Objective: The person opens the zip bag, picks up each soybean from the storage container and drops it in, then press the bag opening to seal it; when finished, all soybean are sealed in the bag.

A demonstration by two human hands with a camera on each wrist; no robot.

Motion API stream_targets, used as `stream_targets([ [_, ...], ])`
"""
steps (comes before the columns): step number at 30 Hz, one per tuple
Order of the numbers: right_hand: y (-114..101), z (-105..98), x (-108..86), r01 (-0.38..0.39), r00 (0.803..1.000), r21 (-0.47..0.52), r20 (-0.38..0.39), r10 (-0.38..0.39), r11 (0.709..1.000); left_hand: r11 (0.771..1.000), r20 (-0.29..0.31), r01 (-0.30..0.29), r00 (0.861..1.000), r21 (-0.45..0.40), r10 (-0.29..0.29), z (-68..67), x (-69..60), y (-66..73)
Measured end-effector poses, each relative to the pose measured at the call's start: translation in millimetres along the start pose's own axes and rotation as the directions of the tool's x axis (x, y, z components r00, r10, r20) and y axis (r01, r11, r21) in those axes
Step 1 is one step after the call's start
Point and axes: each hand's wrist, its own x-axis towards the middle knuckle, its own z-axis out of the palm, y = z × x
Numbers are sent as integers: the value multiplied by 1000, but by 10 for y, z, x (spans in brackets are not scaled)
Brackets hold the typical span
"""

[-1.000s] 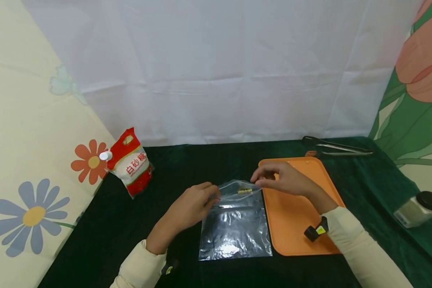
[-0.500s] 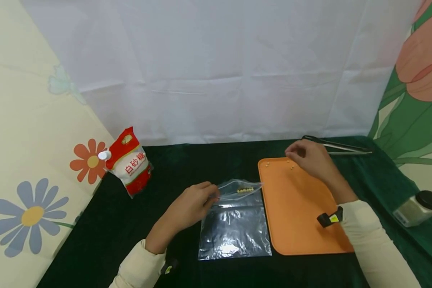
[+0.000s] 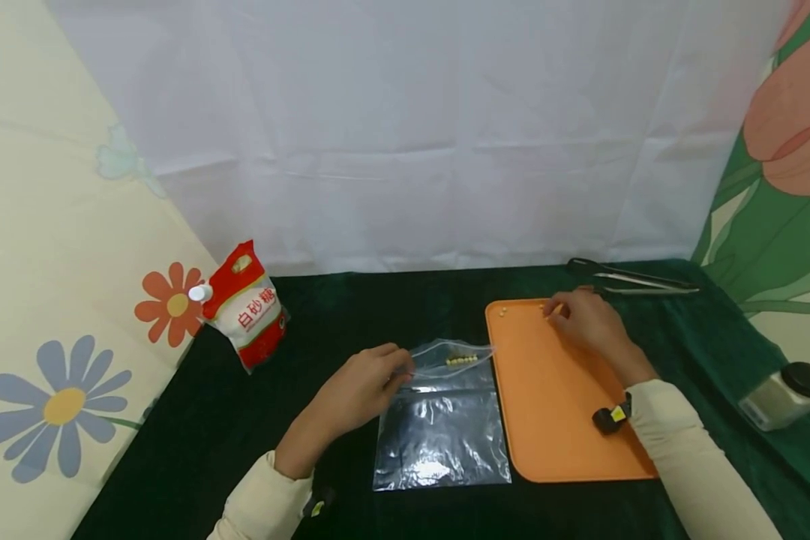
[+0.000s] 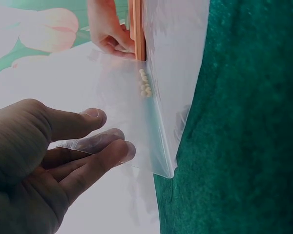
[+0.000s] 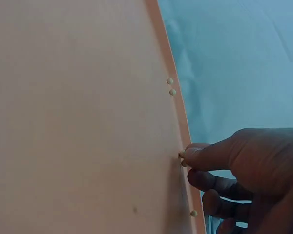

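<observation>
My left hand (image 3: 358, 386) holds the left side of the mouth of a clear zip bag (image 3: 442, 435); in the left wrist view its film passes between thumb and fingers. Several small round pale-yellow beans (image 4: 145, 85) lie in a short row inside, near the mouth. At the far edge of an orange tray (image 3: 553, 420), my right hand (image 3: 590, 322) has thumb and forefinger down at two beans (image 5: 182, 158). Whether a bean is pinched is not plain. Further beans (image 5: 171, 87) lie along the same edge, and one (image 5: 194, 213) is near the lower fingers.
Black-handled tongs (image 3: 637, 281) lie behind the tray. A jar with a black lid (image 3: 786, 394) rests tilted at the right. A red and white spouted bag (image 3: 246, 307) stands at the far left. Green cloth (image 3: 337, 315) covers the table.
My right hand has left the zip bag's mouth, moved right to the tray's far edge, then lowered onto the beans there. My left hand has stayed at the bag.
</observation>
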Motion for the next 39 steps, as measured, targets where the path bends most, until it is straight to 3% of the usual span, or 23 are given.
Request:
stream_targets([
  [10,-32,19,-9,5,1000,16,-17,-4,1000,1000,8,0,1000,6,0,3,2,1],
  [14,-77,6,17,93,996,200,-36,-87,975,1000,16,9,1000,5,-9,-2,5,4],
  [16,-138,-22,12,143,989,348,-23,-144,926,1000,16,8,1000,5,-8,-4,5,5],
  [21,-383,-109,-65,200,952,655,45,-302,728,1000,15,9,1000,5,-9,-3,3,9],
  [23,-477,-113,-97,207,932,708,68,-357,675,1000,15,11,1000,4,-11,-3,4,9],
  [25,-559,-98,-121,217,910,732,88,-405,646,1000,13,12,1000,1,-12,-2,3,8],
  [30,-690,-44,-156,256,865,746,108,-491,614,1000,14,10,1000,-5,-10,1,0,2],
  [33,-729,-25,-163,272,850,746,109,-515,607,1000,17,10,1000,-8,-10,0,-2,1],
  [39,-783,16,-170,283,845,723,123,-520,631,1000,13,13,1000,-15,-13,-6,-11,5],
])
